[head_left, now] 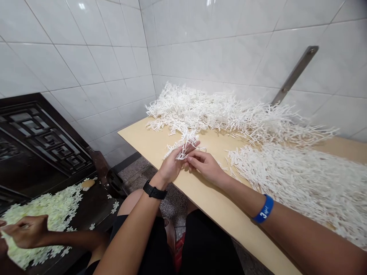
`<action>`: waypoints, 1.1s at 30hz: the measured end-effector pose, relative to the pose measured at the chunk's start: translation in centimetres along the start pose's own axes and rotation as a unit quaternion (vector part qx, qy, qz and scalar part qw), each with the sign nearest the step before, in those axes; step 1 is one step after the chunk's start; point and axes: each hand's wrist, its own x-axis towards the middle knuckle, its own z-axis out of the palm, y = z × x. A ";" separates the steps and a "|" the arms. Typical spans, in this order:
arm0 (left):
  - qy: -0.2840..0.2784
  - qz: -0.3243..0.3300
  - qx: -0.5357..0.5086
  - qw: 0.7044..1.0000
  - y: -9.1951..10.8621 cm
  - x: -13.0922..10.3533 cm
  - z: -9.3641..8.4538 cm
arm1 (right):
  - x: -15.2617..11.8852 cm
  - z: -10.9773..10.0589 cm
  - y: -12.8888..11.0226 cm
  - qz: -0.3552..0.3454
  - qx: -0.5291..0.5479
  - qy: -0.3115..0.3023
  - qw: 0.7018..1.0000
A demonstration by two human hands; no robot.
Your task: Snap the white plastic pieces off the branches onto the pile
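Observation:
Over the near edge of the tan board (137,131), my left hand (173,162) holds a small bunch of thin white branched pieces (187,143), its fingers partly hidden under them. My right hand (205,164) is beside it, thumb and forefinger pinched together at the lower end of the bunch; what lies between the fingertips is too small to make out. Behind my hands a tall heap of white branched strands (212,110) runs along the wall. A flatter pile of short white pieces (304,179) spreads to the right.
Metal bar (296,74) leans on the tiled wall (212,57). At the left, a dark carved wooden seat (48,141) bears pale yellow-green flower pieces (57,206) and a tan object (88,184). Another person's hand (28,231) is over the flowers.

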 end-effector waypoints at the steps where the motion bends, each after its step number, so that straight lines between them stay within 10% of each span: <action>1: -0.003 0.001 0.005 1.000 0.0 0.0 0.0 | 0.0 -0.1 0.0 0.005 0.012 0.002 1.000; 11: 0.005 0.027 0.071 0.997 -0.7 0.1 0.0 | 0.2 -0.2 -0.1 0.009 -0.031 -0.006 0.999; 19: 0.248 0.059 0.044 0.966 -0.8 0.9 -0.3 | -1.4 0.9 -0.4 -0.086 -0.206 -0.075 0.972; 25: 0.253 0.050 0.016 0.966 -0.1 1.0 0.3 | -1.1 -0.8 -3.6 -0.044 -0.493 -0.123 0.860; 33: 0.191 0.109 -0.065 0.973 0.0 0.4 0.0 | -2.0 -9.4 -7.9 0.171 -0.710 -0.093 0.677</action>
